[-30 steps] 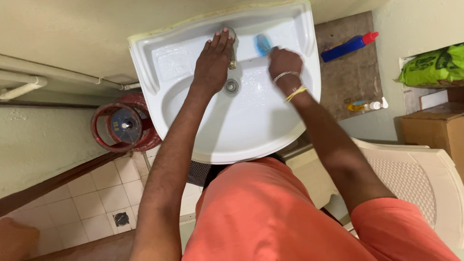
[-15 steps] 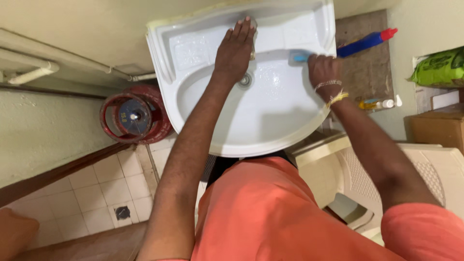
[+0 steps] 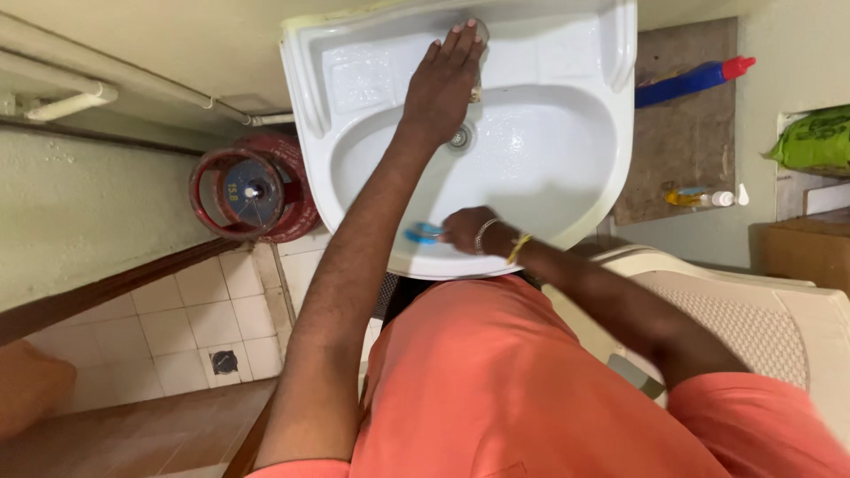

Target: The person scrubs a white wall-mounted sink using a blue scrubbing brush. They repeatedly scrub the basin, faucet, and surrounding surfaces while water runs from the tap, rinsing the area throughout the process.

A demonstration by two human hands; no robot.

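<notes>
Since half a second ago your right hand [image 3: 467, 229] has swept from the far right corner of the white sink [image 3: 567, 150] to its near rim at about 6 o'clock, carrying the blue brush [image 3: 422, 234] with it; your left hand [image 3: 443, 84] has stayed on the tap, and the view has tipped a little so the basin sits higher in the picture. Going left to right: at 9 o'clock a red gas cylinder [image 3: 252, 196] stands on the tiled floor [image 3: 181, 341] just beside the sink's left edge, with white pipes [image 3: 71, 84] running along the wall above it. Your left hand lies flat at 12 o'clock, fingers straight and pressed together, covering the metal tap [image 3: 478, 88] at the back of the basin; the drain [image 3: 459, 137] shows just below your palm. Your right hand is closed in a fist around the brush handle, with the blue head sticking out to the left and touching the front rim of the sink. Bangles circle that wrist. To the right, at 2 o'clock, a blue bottle with a red cap [image 3: 693, 81] lies on a brown slab [image 3: 682, 150], a small bottle [image 3: 699, 198] near its lower edge, a green bag [image 3: 815, 140] beyond, and a cream plastic chair [image 3: 761, 310] at 4 o'clock.
</notes>
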